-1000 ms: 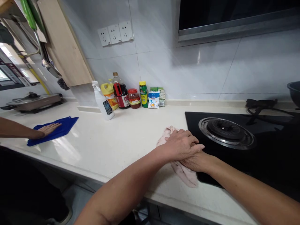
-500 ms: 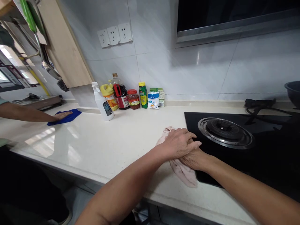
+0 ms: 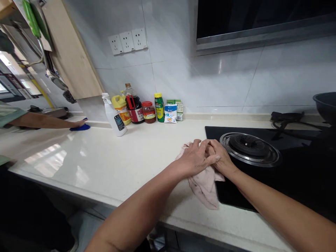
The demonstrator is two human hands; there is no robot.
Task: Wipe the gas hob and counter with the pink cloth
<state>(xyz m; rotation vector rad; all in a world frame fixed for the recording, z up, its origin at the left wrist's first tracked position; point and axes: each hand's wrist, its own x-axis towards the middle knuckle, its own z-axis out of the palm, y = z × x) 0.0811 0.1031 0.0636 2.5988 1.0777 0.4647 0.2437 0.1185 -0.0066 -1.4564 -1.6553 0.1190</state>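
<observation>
A pale pink cloth [image 3: 205, 189] with dark stains lies bunched on the white countertop, overlapping the left edge of the black cooktop [image 3: 236, 190]. My left hand [image 3: 196, 159] grips it from above with bent fingers, the thumb pointing right. Close against it, my right hand [image 3: 222, 156] is closed on a raised fold of the same cloth, over the cooktop's edge. Its fingertips are partly hidden by the cloth and my left hand.
A round burner [image 3: 249, 148] is just right of my hands. Along the wall stand a white spray bottle [image 3: 114, 117], a dark sauce bottle [image 3: 136, 113], a red-lidded jar [image 3: 149, 112] and a salt packet [image 3: 170, 113]. At left, another person's hand [image 3: 80, 123] holds a blue cloth [image 3: 81, 128].
My right hand has come out from under my left and now grips a fold of the pink cloth. The other person's hand and blue cloth have moved toward the wall.
</observation>
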